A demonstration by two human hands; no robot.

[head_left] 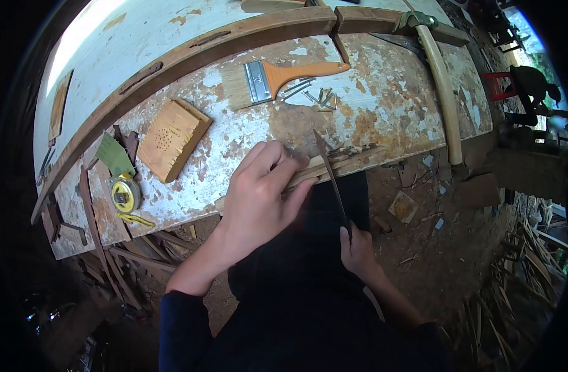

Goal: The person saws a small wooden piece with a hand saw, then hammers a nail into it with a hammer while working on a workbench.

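At the bench's front edge my left hand (262,186) grips a thin wooden strip (352,158), its fingers closed around the near part. The strip's far end is dark and rough. My right hand (357,249) is wrapped round the handle of a knife-like blade (333,181), which crosses the strip just right of my left fingers. The blade's tip points up and away over the bench. Beyond the hands lie a brush (284,77) with an orange handle and several nails (321,98).
On the worn bench (234,130) are a wooden block (172,139), a yellow tape measure (125,193) and a hammer (442,87). Long wooden bars (191,53) run across the back. A red chair (496,85) stands at far right; scraps litter the ground.
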